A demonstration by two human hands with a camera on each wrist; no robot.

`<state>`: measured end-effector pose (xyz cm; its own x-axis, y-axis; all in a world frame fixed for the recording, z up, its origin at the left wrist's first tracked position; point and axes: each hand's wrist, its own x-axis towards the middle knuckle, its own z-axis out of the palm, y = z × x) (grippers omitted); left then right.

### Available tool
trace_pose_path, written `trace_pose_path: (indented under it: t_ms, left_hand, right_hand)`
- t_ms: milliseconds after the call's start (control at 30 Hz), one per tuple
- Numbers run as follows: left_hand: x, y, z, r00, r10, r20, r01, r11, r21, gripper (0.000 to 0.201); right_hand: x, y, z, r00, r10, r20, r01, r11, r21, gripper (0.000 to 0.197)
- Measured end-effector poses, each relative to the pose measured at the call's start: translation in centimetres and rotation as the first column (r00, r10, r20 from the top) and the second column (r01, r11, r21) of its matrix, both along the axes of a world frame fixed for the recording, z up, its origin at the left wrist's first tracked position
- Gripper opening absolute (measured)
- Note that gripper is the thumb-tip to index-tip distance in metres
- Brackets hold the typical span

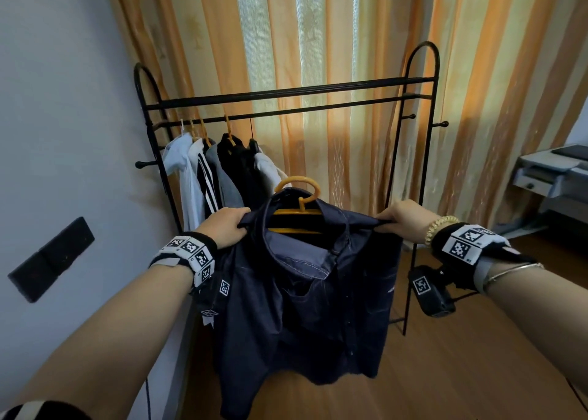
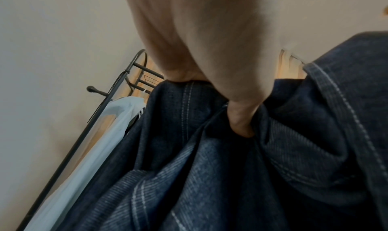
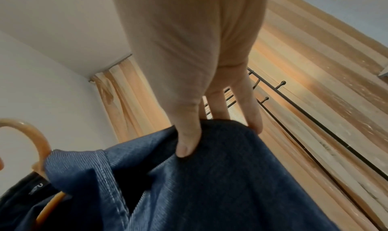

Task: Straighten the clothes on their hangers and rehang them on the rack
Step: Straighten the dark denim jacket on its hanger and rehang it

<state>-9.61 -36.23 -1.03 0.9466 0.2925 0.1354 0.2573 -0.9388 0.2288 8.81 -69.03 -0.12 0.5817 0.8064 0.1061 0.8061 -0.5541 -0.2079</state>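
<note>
Now, step: squaring the dark denim shirt (image 1: pixel 305 292) on its orange hanger (image 1: pixel 297 209), held in the air before the rack (image 1: pixel 286 93).
L hand (image 1: pixel 222 227): pinches left shoulder seam.
R hand (image 1: pixel 405 216): pinches right shoulder.
Tip: pull both shoulders outward evenly w/ equal tension (collar looks slumped), keep hook centred.
Risk: hanger slipping sideways.

Head view down over both arms toward the rack (image 1: pixel 286 95); wrist views close, upward, sharing it.

Orange striped curtains (image 1: pixel 318 37), white wall (image 1: pixel 47 101), wooden floor (image 1: pixel 445 372).
</note>
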Motion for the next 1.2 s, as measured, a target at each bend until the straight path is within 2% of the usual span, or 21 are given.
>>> trace_pose_path:
  t_ms: [133,233,300,433,500,567,633,667,733,800,833,867,933,1000,1100,1200]
  left_hand:
    - [-0.2,-0.5,-0.1,0.999,0.032,-0.028,-0.03,0.996,0.081,0.007]
    - [0.1,-0.8,-0.4,0.987,0.121,-0.108,-0.109,0.987,0.115,0.013]
    - [0.4,-0.9,-0.9,0.963,0.196,-0.184,-0.167,0.973,0.159,0.02]
    - [1.2,-1.4,-1.4,0.943,0.302,-0.137,-0.28,0.947,0.157,0.025]
    - [1.7,-1.9,-1.1,0.951,0.302,-0.068,-0.293,0.949,0.116,0.024]
    - [2.0,-2.1,-0.6,0.963,0.269,0.017,-0.269,0.958,0.101,0.02]
    - [2.2,-2.3,-0.2,0.969,0.236,0.076,-0.242,0.967,0.075,0.018]
    - [2.1,-2.4,-0.1,0.97,0.223,0.094,-0.228,0.972,0.053,0.018]
    - [2.1,-2.6,0.2,0.973,0.192,0.13,-0.195,0.981,0.011,0.018]
    - [2.1,-3.3,0.5,0.968,0.164,0.188,-0.163,0.986,-0.025,0.018]
    - [2.3,-3.7,0.7,0.964,0.15,0.218,-0.145,0.989,-0.039,0.021]
    - [2.4,-4.3,1.0,0.961,0.134,0.24,-0.126,0.991,-0.048,0.024]
    - [2.6,-5.3,1.7,0.959,0.109,0.263,-0.097,0.994,-0.056,0.027]
    - [2.7,-6.0,2.4,0.955,0.106,0.279,-0.089,0.993,-0.071,0.031]
    - [2.6,-6.6,3.1,0.947,0.113,0.301,-0.094,0.993,-0.074,0.034]
    - [2.5,-6.9,3.3,0.952,0.111,0.284,-0.098,0.993,-0.063,0.035]
  right_hand:
    - [-0.2,-0.4,-0.1,1.0,-0.024,-0.014,0.025,0.996,0.08,0.026]
    - [-0.8,-0.2,0.1,0.999,-0.03,0.038,0.02,0.971,0.239,0.025]
    - [-1.5,0.4,0.8,0.998,-0.016,0.066,-0.003,0.96,0.28,0.026]
    - [-3.0,2.3,1.9,0.989,0.072,0.133,-0.106,0.957,0.271,0.032]
    - [-4.2,3.3,1.7,0.981,0.182,0.069,-0.193,0.957,0.217,0.034]
    - [-4.4,3.8,1.3,0.971,0.239,0.016,-0.239,0.967,0.089,0.03]
    - [-4.0,3.3,1.0,0.98,0.196,-0.045,-0.197,0.98,-0.032,0.028]
    - [-3.6,2.8,0.9,0.984,0.157,-0.083,-0.16,0.987,-0.031,0.03]
    - [-3.0,2.0,1.2,0.99,0.054,-0.128,-0.036,0.99,0.139,0.032]
    - [-2.2,1.7,1.7,0.995,-0.091,-0.036,0.097,0.919,0.383,0.034]
    - [-1.8,1.8,2.0,0.989,-0.149,0.016,0.124,0.874,0.47,0.031]
    - [-1.6,2.0,2.5,0.981,-0.183,0.061,0.13,0.86,0.494,0.031]
    - [-1.4,2.7,3.5,0.978,-0.158,0.137,0.099,0.926,0.363,0.043]
    - [-1.6,3.1,4.4,0.996,-0.055,0.077,0.033,0.963,0.268,0.041]
    - [-2.7,3.2,5.5,0.995,0.036,-0.097,-0.01,0.966,0.26,0.045]
    - [-3.6,4.0,5.3,0.997,0.017,-0.079,0.002,0.971,0.239,0.045]
